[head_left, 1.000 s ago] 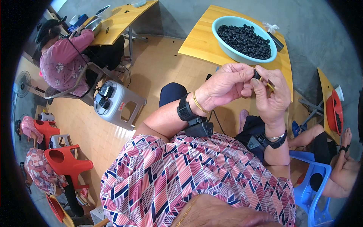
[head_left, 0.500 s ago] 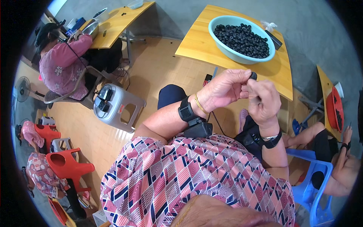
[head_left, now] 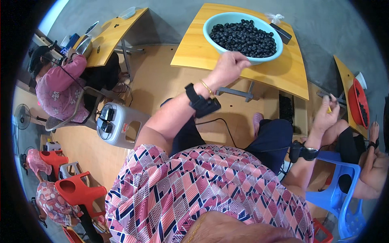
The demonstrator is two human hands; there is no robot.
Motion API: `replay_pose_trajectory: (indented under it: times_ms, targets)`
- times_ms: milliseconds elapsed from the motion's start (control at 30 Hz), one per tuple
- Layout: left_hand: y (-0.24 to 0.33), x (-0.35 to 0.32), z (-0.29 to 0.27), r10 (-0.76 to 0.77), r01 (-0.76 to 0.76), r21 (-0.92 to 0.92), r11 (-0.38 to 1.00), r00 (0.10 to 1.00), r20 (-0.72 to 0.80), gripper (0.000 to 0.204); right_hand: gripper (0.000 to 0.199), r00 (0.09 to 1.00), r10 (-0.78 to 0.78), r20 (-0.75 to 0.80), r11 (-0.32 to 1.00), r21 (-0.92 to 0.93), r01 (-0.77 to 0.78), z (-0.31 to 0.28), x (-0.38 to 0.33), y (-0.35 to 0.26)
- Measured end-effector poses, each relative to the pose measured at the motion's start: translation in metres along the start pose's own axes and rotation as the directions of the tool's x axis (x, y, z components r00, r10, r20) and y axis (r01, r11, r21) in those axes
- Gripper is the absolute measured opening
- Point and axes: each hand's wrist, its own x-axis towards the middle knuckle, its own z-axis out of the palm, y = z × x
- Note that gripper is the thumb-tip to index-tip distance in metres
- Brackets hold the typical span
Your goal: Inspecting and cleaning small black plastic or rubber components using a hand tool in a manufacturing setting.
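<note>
A pale blue basin [head_left: 208, 34] full of small black rings [head_left: 243, 38] stands on the wooden table. My left hand [head_left: 229, 71] is over the table by the basin's near rim, fingers drawn together. Whether anything is in them is hidden. Out to the right, my right hand [head_left: 326, 115] is raised away from the table with its fingers closed. A thin dark piece shows at its fingertips and a bit of yellow at the fingers, too small to make out.
A black box-shaped item [head_left: 281, 34] and a clear plastic bag [head_left: 275, 18] lie beside the basin. Below the table is a container of black pieces [head_left: 286, 109]. At right are a red basin [head_left: 356, 105], a blue chair [head_left: 338, 182] and another person. More people sit at left.
My hands have parted from in front of me, where they held a black ring. The left moved forward to the basin, the right went out to the right and down.
</note>
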Motion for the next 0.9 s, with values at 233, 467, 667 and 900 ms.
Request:
replay_pose_trajectory:
  times_ms: [233, 467, 667, 900]
  targets:
    - [-0.014, 0.061, 0.002, 0.233, -0.218, 0.367, 0.904, 0.972, 0.005, 0.013, 0.027, 0.954, 0.3, 0.021, 0.891, -0.364, -0.272, -0.027, -0.037, 0.144]
    - [-0.018, 0.089, 0.026, 0.132, -0.27, 0.511, 0.816, 0.948, 0.289, 0.019, 0.026, 0.916, 0.369, 0.157, 0.919, -0.205, -0.336, -0.038, -0.037, 0.109]
    - [-0.017, 0.098, 0.029, -0.082, -0.151, 0.628, 0.764, 0.941, 0.327, 0.018, 0.024, 0.922, 0.376, 0.096, 0.922, -0.14, -0.362, -0.037, -0.025, 0.055]
    - [-0.018, 0.094, 0.011, 0.043, -0.099, 0.374, 0.922, 0.987, 0.156, 0.016, 0.026, 0.874, 0.345, 0.342, 0.893, 0.166, -0.418, -0.023, -0.021, -0.001]
